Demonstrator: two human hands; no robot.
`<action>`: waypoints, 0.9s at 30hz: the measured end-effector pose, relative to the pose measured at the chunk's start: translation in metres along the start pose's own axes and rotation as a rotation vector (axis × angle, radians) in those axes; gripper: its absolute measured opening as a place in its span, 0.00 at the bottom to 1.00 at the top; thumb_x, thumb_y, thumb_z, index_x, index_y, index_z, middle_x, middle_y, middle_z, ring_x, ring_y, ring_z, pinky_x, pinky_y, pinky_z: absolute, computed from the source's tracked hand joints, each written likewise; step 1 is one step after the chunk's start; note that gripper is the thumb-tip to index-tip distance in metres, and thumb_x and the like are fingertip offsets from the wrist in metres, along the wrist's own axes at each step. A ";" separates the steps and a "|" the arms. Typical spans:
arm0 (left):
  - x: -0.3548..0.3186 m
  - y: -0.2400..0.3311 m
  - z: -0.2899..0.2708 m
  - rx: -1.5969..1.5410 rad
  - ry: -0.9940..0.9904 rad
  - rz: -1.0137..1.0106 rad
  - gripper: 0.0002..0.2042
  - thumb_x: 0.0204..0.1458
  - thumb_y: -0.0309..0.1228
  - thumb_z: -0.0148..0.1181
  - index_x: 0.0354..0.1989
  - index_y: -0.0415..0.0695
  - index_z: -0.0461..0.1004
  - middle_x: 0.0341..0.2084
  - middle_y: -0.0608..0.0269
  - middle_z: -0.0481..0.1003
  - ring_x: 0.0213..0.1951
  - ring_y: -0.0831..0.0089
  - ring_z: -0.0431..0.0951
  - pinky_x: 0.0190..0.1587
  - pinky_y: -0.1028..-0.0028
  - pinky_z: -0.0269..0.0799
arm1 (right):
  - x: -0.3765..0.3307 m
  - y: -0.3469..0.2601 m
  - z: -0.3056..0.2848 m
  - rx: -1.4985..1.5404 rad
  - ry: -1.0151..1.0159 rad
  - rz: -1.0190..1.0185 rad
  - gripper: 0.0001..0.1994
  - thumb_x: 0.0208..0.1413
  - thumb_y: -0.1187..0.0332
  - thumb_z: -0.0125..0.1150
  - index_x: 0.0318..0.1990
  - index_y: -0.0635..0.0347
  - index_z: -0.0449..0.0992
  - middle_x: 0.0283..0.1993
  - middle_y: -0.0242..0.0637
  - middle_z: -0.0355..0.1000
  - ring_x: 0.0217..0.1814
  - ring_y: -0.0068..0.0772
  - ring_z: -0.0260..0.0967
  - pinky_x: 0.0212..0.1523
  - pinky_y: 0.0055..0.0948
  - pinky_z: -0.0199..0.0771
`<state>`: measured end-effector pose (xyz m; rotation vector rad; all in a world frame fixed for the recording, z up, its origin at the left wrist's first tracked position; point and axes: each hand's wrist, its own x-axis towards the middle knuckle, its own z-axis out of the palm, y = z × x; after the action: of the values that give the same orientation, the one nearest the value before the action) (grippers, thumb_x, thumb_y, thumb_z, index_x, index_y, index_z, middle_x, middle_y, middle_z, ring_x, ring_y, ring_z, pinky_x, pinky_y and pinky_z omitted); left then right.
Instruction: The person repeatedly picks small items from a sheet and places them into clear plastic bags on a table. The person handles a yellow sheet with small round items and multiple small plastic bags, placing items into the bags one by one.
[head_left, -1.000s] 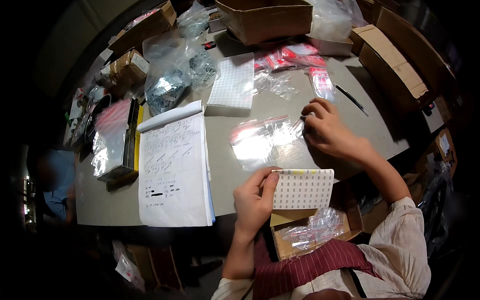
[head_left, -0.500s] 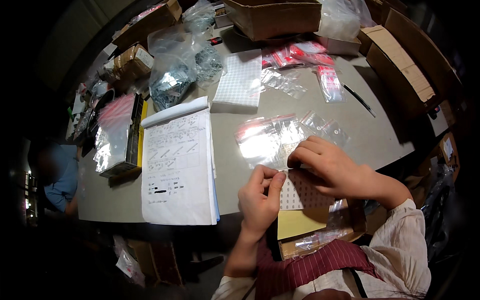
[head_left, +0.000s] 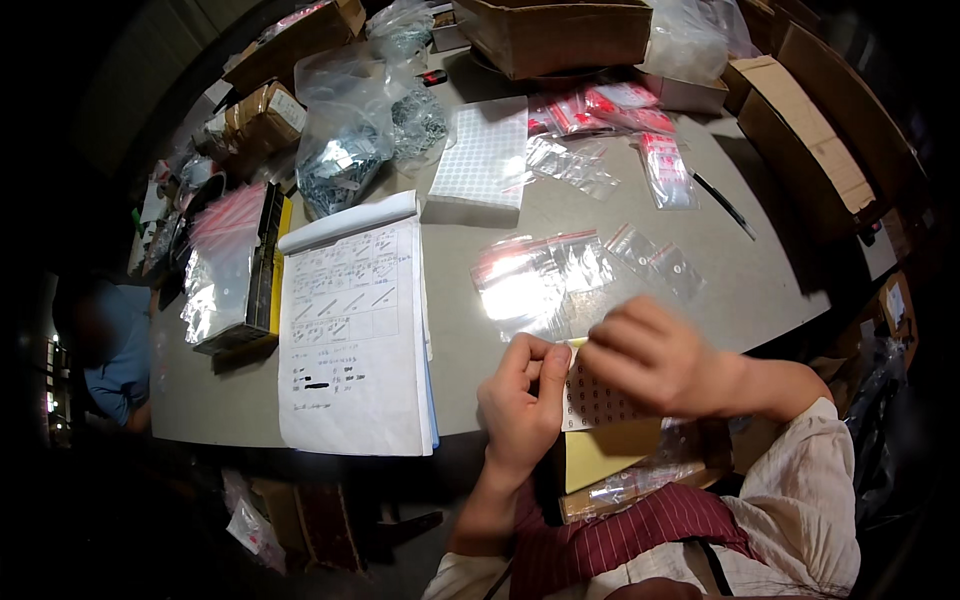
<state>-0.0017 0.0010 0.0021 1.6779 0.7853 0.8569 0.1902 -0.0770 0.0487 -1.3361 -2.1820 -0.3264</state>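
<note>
Partly beneath right hand point(head_left: 652, 362), printed sheet point(head_left: 592, 404), edge pinched by left hand point(head_left: 522, 400), right's grip unclear

One hand-held label sheet point(head_left: 598, 408), two small stickered bags point(head_left: 628, 247) side by side, one notepad point(head_left: 352, 412), one pen point(head_left: 724, 206)

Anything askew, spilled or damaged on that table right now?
Nothing looks plainly spilled or damaged. Slightly untidy: the red-edged zip-lock bags beyond the left hand overlap at uneven angles, and the black pen lies loose and slanted toward the right.
</note>
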 end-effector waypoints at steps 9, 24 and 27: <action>0.001 0.009 0.002 -0.078 0.016 0.002 0.09 0.64 0.30 0.61 0.34 0.38 0.74 0.20 0.60 0.81 0.22 0.82 0.78 0.26 0.78 0.70 | 0.036 0.099 0.017 0.163 -0.428 0.488 0.11 0.54 0.69 0.67 0.38 0.68 0.75 0.34 0.51 0.75 0.39 0.54 0.74 0.42 0.45 0.73; -0.001 0.005 0.002 -0.131 0.009 0.099 0.07 0.64 0.27 0.61 0.35 0.37 0.74 0.20 0.62 0.79 0.22 0.84 0.76 0.25 0.79 0.68 | 0.029 0.093 0.035 0.046 -0.293 0.300 0.12 0.47 0.72 0.65 0.39 0.63 0.72 0.36 0.48 0.75 0.41 0.52 0.73 0.42 0.45 0.75; -0.002 0.005 0.002 -0.102 0.016 0.129 0.07 0.64 0.27 0.61 0.35 0.36 0.74 0.20 0.62 0.80 0.23 0.85 0.75 0.26 0.80 0.68 | 0.023 0.090 0.042 -0.239 -0.258 0.231 0.15 0.46 0.70 0.68 0.41 0.61 0.72 0.38 0.44 0.75 0.46 0.50 0.72 0.49 0.43 0.74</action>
<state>-0.0009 -0.0022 0.0062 1.6465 0.6383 0.9850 0.2472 0.0030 0.0208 -1.8337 -2.2154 -0.3502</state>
